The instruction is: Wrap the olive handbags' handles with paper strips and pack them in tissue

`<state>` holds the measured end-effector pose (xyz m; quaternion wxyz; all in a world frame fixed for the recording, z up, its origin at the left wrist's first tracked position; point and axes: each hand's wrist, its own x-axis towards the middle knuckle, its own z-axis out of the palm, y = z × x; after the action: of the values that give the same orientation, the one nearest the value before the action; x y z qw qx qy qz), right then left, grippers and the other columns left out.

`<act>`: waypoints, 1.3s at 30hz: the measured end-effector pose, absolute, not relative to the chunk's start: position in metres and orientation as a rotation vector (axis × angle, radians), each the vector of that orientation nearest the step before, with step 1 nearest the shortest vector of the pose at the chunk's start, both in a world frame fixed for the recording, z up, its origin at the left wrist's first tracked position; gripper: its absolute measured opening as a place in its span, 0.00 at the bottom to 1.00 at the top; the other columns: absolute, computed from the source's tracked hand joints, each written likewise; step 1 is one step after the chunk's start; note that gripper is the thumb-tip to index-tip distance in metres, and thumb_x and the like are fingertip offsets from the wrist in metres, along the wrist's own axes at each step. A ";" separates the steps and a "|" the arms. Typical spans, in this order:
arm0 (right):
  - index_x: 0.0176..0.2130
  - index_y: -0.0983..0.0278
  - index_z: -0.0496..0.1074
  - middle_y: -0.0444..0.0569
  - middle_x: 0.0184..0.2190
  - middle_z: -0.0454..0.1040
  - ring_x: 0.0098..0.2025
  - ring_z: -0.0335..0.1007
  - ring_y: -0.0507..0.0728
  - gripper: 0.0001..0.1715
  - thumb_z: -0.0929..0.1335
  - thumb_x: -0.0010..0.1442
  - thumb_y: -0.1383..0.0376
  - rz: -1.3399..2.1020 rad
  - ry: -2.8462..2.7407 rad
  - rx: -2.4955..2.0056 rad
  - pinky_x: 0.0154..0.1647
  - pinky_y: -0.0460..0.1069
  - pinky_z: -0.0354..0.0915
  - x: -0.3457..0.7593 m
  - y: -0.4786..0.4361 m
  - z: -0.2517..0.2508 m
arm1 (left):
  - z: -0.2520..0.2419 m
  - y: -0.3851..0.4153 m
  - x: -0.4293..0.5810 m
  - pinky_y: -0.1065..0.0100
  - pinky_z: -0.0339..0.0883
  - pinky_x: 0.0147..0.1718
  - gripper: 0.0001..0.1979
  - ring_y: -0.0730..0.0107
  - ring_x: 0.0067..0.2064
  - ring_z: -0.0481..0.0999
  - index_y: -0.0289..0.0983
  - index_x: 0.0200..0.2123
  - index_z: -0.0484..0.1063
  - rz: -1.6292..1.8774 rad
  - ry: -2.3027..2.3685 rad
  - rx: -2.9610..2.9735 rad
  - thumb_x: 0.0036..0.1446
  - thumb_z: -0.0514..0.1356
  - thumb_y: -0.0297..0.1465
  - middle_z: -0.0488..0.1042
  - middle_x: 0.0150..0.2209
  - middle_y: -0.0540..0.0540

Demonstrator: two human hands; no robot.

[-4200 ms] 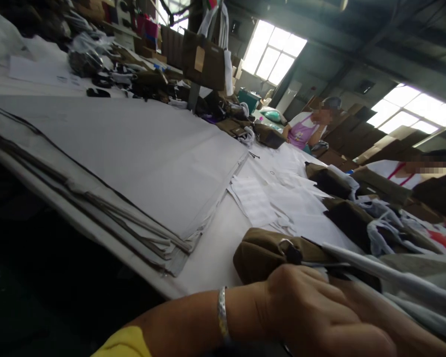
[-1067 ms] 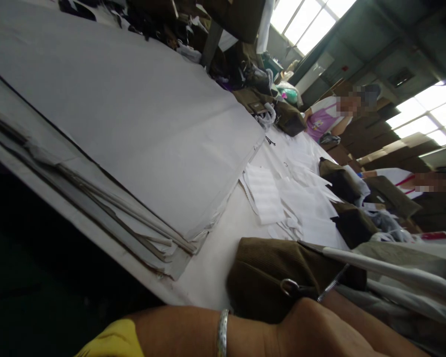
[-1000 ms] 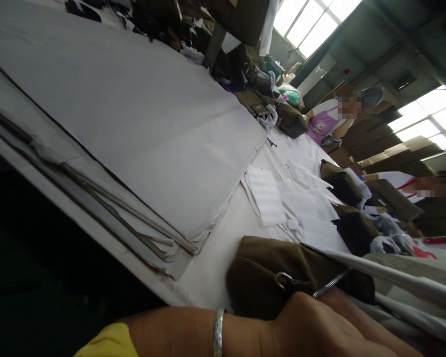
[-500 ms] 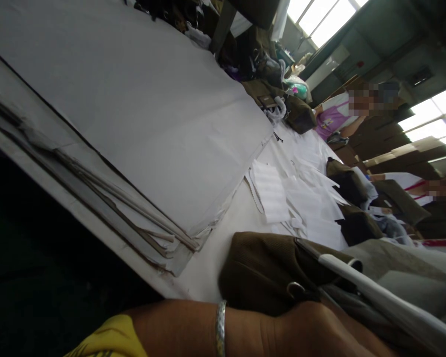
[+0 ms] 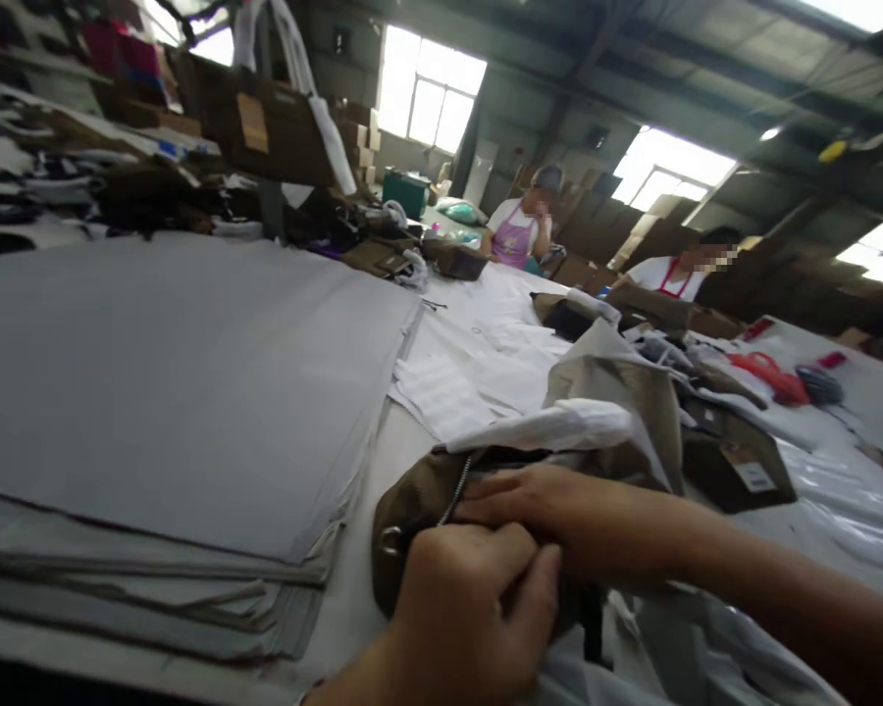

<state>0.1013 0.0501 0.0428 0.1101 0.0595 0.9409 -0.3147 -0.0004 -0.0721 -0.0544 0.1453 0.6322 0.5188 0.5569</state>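
Note:
An olive-brown fabric bag (image 5: 404, 505) with a metal zipper lies on the white table in front of me. A white padded strap (image 5: 559, 424) crosses its top, and a sheet of translucent grey-white wrapping (image 5: 599, 358) stands up behind it. My left hand (image 5: 475, 598) is curled closed at the near edge of the bag's opening, gripping the fabric. My right hand (image 5: 519, 500) reaches in from the right, its fingers stretched out flat at the opening beside the zipper. Its fingertips are partly hidden by the bag and my left hand.
A thick stack of large grey-white sheets (image 5: 169, 392) covers the table's left side. White foam pieces (image 5: 441, 392) lie beyond the bag. Another brown bag with a tag (image 5: 740, 461) is at right. Two people (image 5: 513, 230) work across the table. A bag (image 5: 265, 123) hangs at upper left.
My view has levelled from a strong tilt and swung to the right. Both hands are now at the bag's opening; before, only one braceleted wrist and hand showed beside the bag.

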 end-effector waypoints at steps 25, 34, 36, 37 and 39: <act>0.64 0.64 0.65 0.56 0.56 0.74 0.60 0.69 0.62 0.41 0.60 0.68 0.39 -3.193 2.133 0.787 0.67 0.58 0.59 0.259 0.023 0.007 | -0.025 0.018 0.085 0.37 0.50 0.66 0.74 0.34 0.73 0.36 0.45 0.73 0.39 0.995 1.398 2.440 0.28 0.80 0.41 0.31 0.74 0.30; 0.51 0.66 0.77 0.55 0.46 0.80 0.48 0.77 0.60 0.32 0.64 0.68 0.43 -2.789 3.003 0.893 0.50 0.52 0.70 0.281 0.025 0.006 | -0.009 -0.015 0.048 0.57 0.64 0.63 0.38 0.57 0.67 0.65 0.46 0.70 0.53 1.411 1.450 2.136 0.59 0.63 0.30 0.64 0.67 0.45; 0.41 0.66 0.79 0.51 0.35 0.81 0.37 0.77 0.56 0.22 0.67 0.67 0.50 -2.357 3.326 1.535 0.39 0.48 0.70 0.281 0.027 -0.012 | -0.003 -0.021 0.031 0.58 0.63 0.64 0.36 0.57 0.67 0.64 0.46 0.68 0.57 1.403 1.485 2.158 0.59 0.64 0.32 0.66 0.66 0.46; 0.38 0.65 0.79 0.49 0.32 0.80 0.34 0.76 0.54 0.18 0.67 0.68 0.54 -2.113 3.420 1.699 0.36 0.47 0.69 0.279 0.027 -0.022 | -0.001 -0.025 0.024 0.59 0.62 0.64 0.35 0.57 0.67 0.64 0.46 0.68 0.58 1.390 1.501 2.179 0.59 0.64 0.32 0.67 0.66 0.47; 0.41 0.63 0.79 0.47 0.34 0.80 0.34 0.76 0.53 0.12 0.65 0.68 0.64 -1.764 3.544 1.607 0.36 0.45 0.68 0.271 0.022 -0.042 | 0.000 -0.033 0.011 0.60 0.60 0.65 0.35 0.59 0.67 0.64 0.49 0.67 0.59 1.361 1.559 2.199 0.58 0.65 0.32 0.67 0.65 0.49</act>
<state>0.2706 0.0218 -0.0417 -0.5356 0.3177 0.7005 -0.3486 0.0112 -0.0333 0.0002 0.0609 0.7269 0.5151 0.4500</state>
